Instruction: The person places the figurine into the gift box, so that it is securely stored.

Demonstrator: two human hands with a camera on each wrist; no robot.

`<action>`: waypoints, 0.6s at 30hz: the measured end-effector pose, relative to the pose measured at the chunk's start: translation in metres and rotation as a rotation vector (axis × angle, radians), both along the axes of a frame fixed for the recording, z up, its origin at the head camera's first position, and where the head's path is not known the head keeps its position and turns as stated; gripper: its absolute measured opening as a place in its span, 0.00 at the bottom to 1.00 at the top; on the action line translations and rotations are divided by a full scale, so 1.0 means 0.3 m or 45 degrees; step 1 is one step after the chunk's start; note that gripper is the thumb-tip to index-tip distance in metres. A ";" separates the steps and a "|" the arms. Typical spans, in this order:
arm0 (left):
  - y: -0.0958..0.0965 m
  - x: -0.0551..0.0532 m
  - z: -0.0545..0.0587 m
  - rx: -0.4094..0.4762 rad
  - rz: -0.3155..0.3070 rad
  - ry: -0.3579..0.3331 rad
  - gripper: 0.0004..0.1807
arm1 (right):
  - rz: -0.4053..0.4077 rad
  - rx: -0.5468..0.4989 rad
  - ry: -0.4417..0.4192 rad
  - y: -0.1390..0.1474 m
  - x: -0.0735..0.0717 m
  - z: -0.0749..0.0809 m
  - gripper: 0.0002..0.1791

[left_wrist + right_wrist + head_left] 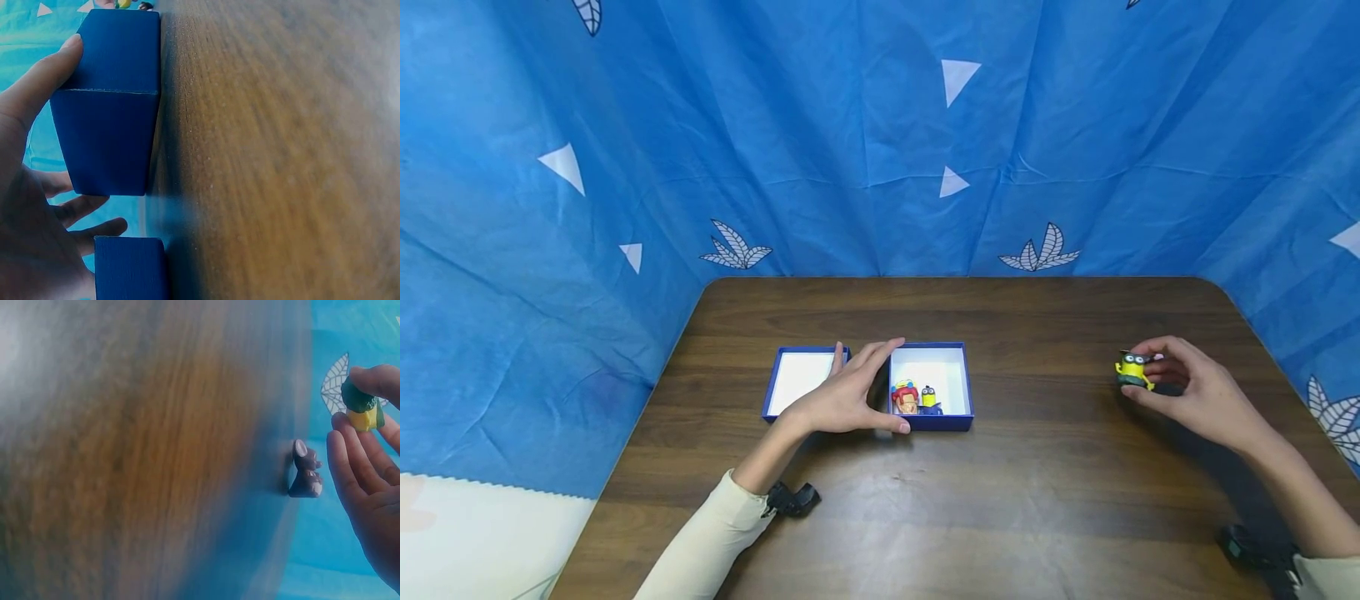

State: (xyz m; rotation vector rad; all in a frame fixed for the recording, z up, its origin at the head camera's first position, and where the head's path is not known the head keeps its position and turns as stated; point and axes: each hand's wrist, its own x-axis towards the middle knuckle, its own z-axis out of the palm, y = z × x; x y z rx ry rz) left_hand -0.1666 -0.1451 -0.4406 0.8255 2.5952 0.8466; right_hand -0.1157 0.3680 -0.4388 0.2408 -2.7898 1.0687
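Note:
My left hand (835, 402) grips a small open blue box (936, 423) by its left end, thumb on the front wall and fingers at the back. Inside the white-lined box, a red-and-tan toy figure (906, 398) and a yellow-and-blue minion figure (929, 398) lean near the front wall. Off to the right, my right hand (1210, 404) pinches a yellow minion figure (1132, 367) with a dark green lower part, held above the table. A brown big-eared animal figure (306, 475) stands on the table beside that hand in the right wrist view.
The blue-edged lid (793, 379), white inside up, lies left of the box under my left fingers. Dark wood tabletop (1000, 500) spreads around everything. A blue curtain (865, 125) with leaf prints hangs behind the table and along its sides.

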 end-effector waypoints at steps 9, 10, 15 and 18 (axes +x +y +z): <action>-0.002 0.003 0.003 0.000 -0.007 0.011 0.69 | 0.012 -0.014 -0.063 -0.032 0.007 0.026 0.30; -0.002 0.003 0.002 -0.002 -0.006 0.012 0.69 | 0.012 -0.015 -0.059 -0.037 0.007 0.028 0.30; -0.001 0.003 0.001 0.004 -0.003 0.010 0.69 | 0.013 -0.018 -0.047 -0.064 0.006 0.032 0.29; 0.000 0.002 0.002 0.004 -0.001 0.005 0.69 | 0.030 -0.019 -0.049 -0.076 0.004 0.030 0.28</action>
